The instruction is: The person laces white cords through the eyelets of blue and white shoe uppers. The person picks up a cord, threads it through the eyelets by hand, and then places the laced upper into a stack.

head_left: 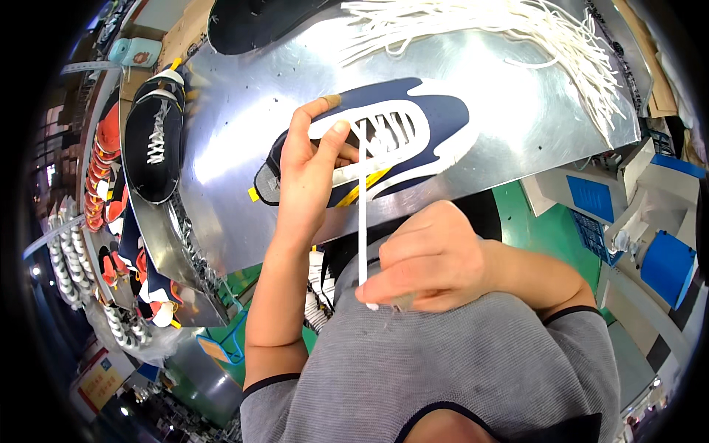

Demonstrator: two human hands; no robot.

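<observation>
A navy and white shoe upper (443, 118) with yellow trim lies on the metal table, its toe to the right. White lacing crosses its eyelets. My left hand (314, 151) grips the upper near its heel opening, thumb on top and some fingers reaching inside. From the eyelets a white shoelace (362, 221) runs taut toward my body. Its end is pinched in my right hand (428, 258), which is closed in front of my chest, off the table's near edge.
On the metal table (236, 229), a heap of loose white laces (517, 22) spreads at the far right. A laced black shoe (153, 140) stands at the left, and a dark shoe part (258, 26) lies at the back. Colourful uppers (103, 170) are stacked beyond the left edge; open boxes (576, 184) stand right.
</observation>
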